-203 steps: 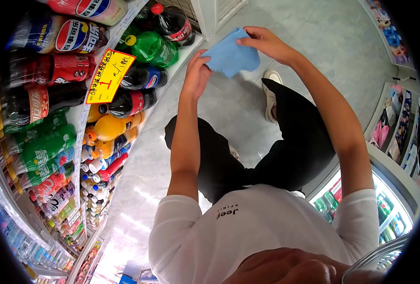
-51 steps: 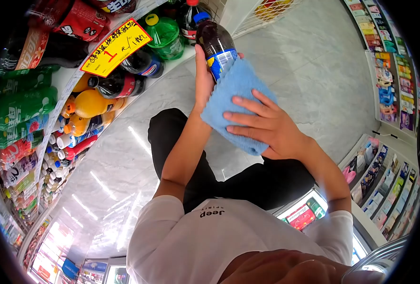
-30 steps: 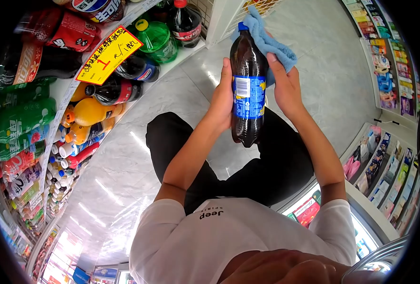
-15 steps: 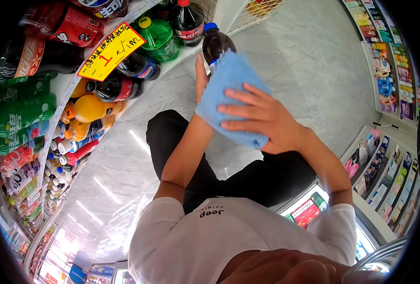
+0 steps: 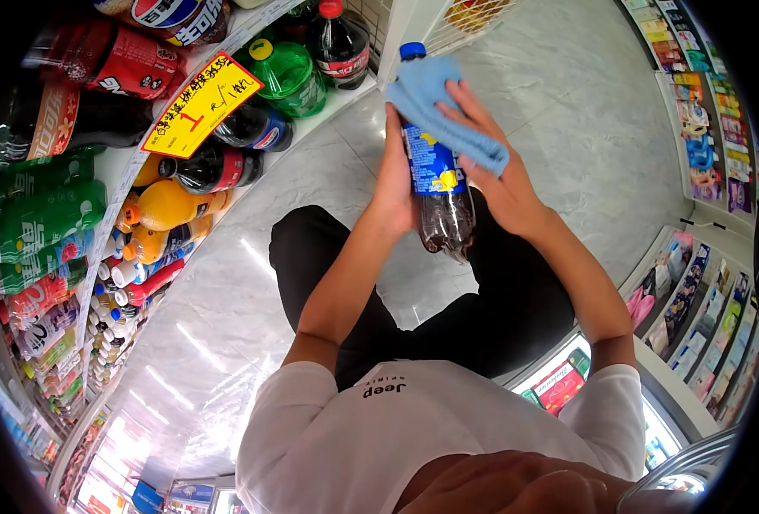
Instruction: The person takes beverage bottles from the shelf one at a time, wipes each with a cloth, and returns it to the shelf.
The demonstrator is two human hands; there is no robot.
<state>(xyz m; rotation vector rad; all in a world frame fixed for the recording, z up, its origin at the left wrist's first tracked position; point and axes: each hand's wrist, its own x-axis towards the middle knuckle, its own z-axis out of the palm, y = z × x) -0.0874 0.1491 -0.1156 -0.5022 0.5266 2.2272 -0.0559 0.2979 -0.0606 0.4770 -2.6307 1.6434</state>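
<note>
A dark soda bottle (image 5: pixel 433 176) with a blue cap and a blue label marked in yellow is held up in front of my knees, its cap end pointing away from me. My left hand (image 5: pixel 396 176) grips it along its left side; most of those fingers are hidden behind the bottle. Over the bottle's upper part and neck lies a light blue cloth (image 5: pixel 435 94). My right hand (image 5: pixel 501 176) holds this cloth against the bottle's right side, its fingers partly over the folded cloth.
On the left, a shelf (image 5: pixel 114 184) carries many drink bottles, among them a green bottle (image 5: pixel 287 81) and a red-capped cola bottle (image 5: pixel 339 47). A yellow price tag (image 5: pixel 204 104) hangs on its edge. Racks of small packets (image 5: pixel 696 308) stand at the right, above grey floor tiles (image 5: pixel 568 128).
The cloth has moved up toward the cap and folded, uncovering the label and the bottle's base. My right hand has shifted up from lying flat across the cloth to the bottle's right side.
</note>
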